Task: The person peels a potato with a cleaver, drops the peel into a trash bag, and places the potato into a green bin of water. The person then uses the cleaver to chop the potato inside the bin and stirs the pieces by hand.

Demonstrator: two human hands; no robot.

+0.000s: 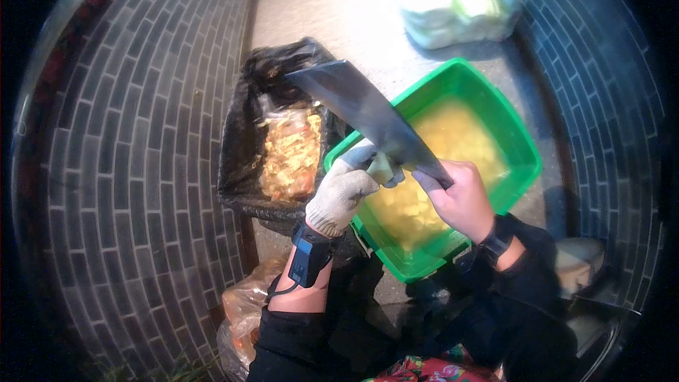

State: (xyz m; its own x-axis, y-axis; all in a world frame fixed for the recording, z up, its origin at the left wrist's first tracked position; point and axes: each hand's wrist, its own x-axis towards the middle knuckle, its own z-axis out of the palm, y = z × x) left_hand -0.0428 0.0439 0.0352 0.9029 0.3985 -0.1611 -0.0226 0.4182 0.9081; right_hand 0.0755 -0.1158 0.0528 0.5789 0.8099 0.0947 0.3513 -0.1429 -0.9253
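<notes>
My left hand (341,197), in a pale knitted work glove with grey on the fingers, is closed around a pale peeled potato piece (380,168). In my bare right hand (464,201) is the handle of a wide dark cleaver (353,102). Its blade slants up to the left, overlapping the gloved fingertips and the potato in this view. Below both hands stands a green tub (522,143) with cloudy yellowish water and several yellow potato chunks (410,212) in it.
Left of the tub, a bin lined with a black bag (237,152) holds peelings (290,159). A bulging pale plastic bag (460,7) lies at the back right. Nearer me are a clear bag (244,308) and a pale round container (578,263). Brick walls (141,141) rise on both sides.
</notes>
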